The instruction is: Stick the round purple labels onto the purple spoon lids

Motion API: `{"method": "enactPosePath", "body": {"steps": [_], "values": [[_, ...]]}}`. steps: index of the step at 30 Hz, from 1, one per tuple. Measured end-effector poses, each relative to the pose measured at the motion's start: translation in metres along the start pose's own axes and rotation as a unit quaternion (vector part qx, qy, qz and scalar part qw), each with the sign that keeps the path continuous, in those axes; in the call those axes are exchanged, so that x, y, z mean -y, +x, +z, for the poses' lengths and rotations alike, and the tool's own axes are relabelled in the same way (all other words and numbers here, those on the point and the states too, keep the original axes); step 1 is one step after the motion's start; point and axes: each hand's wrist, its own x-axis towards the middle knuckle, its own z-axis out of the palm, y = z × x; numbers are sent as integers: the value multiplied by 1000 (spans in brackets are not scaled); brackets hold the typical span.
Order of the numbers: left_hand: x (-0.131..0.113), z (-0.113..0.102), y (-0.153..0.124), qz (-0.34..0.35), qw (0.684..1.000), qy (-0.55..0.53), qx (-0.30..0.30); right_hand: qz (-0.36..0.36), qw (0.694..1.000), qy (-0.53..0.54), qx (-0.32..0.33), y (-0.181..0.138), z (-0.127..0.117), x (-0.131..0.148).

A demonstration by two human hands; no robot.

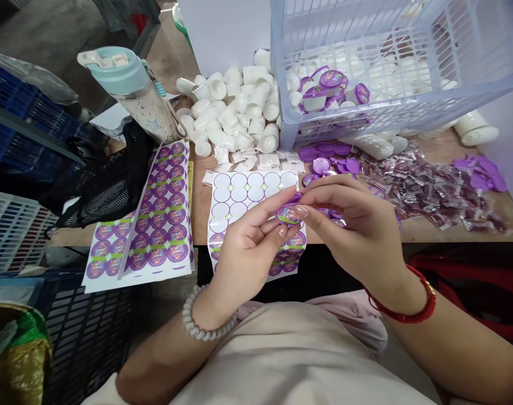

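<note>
Wooden surface, seen from above, with the partly used label sheet as reference for position; the near end of the sheet overhangs the front edge. Left hand: closed in a pinch, thumb on the near side and index finger on the far side of a purple lid, held above the right part of the label sheet. Right hand: pinching the same lid from the other side, thumb tip at its edge. A printed label shows on the lid; whether it is stuck down all round cannot be told, since fingertips cover the rim.

Handling, judged from this posture: the left hand does best to keep the lid level by its rim, leaving the print free, while the right thumb lines the label up with the rim and smooths steadily across it. Uneven pressure would probably leave a crease or a lifted edge.

Farther out, loose purple lids lie right of the label sheet, with brown packets beyond them. Small white packets lie at its far edge; white cups are heaped behind these. A plastic crate stands beyond and to the right; stacked sheets lie left.
</note>
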Motion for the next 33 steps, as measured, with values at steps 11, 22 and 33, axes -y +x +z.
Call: {"method": "enactPosePath", "body": {"steps": [11,22,33], "values": [[-2,3,0,-24,999,-21,-36,3,1000,-22,9,-3,0,1],[-4,0,4,-42,996,-53,-55,-81,994,-67,34,-18,-5,-7],[10,7,10,-49,990,-95,-97,-44,996,28,68,-38,9,-26]]}}
